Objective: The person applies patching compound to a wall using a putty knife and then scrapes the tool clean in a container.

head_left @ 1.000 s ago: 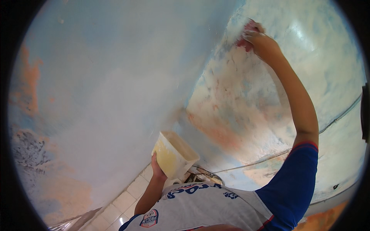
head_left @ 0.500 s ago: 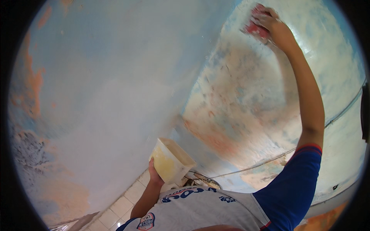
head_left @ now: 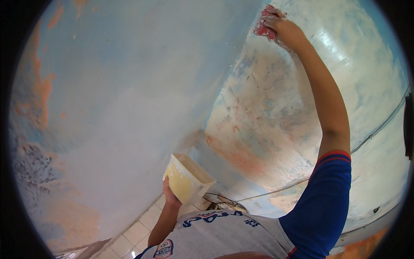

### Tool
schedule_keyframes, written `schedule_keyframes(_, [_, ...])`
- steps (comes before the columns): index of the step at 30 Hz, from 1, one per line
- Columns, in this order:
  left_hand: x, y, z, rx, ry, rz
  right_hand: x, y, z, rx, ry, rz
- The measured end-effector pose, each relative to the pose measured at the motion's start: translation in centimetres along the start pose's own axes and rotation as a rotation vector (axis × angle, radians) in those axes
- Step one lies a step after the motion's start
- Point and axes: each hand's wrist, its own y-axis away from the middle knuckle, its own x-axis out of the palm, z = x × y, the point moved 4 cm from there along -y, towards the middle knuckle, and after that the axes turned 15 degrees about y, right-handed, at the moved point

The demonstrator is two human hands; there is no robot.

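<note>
Head view: R hand [head_left: 290, 36] is up top, arm stretched, fingers curled round a flat red tool, prob. plastic, w/ white smears [head_left: 261, 30]; grip looks closed, fingers whitish w/ paste. Tool sits up by the edge where a smooth pale-blue surface [head_left: 108, 129] meets a patchy cream, blue & orange wall [head_left: 267, 108]; can't tell if it's touching. L hand [head_left: 170, 195] is low, just L of ctr, holding a pale-yellow rectangular plastic tub w/ white smears [head_left: 180, 183] by its side; thumb shows, other fingers hidden, so full spread unclear. Tub's tilted, open end facing up & R; contents hard to see. Thin dark cable [head_left: 368, 137] runs across patchy wall, R side. White square tiles [head_left: 123, 245] show bottom L, nr the white shirt w/ blue sleeves [head_left: 224, 233].
</note>
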Motion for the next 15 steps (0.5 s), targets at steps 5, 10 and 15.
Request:
schedule_keyframes(5, [1.0,0.5,-0.6,0.104,-0.075,-0.038,-2.8,4.5,-5.8,-0.092,0.059,-0.335])
schedule_keyframes(10, [0.6,-0.2,0.6,-0.047,-0.03,0.003,-0.7,0.5,-3.7,-0.141,-0.103,-0.282])
schedule_keyframes(15, [1.0,-0.7,-1.1,0.042,-0.067,-0.016,-3.1,3.8,-2.8,0.011,0.034,-0.192])
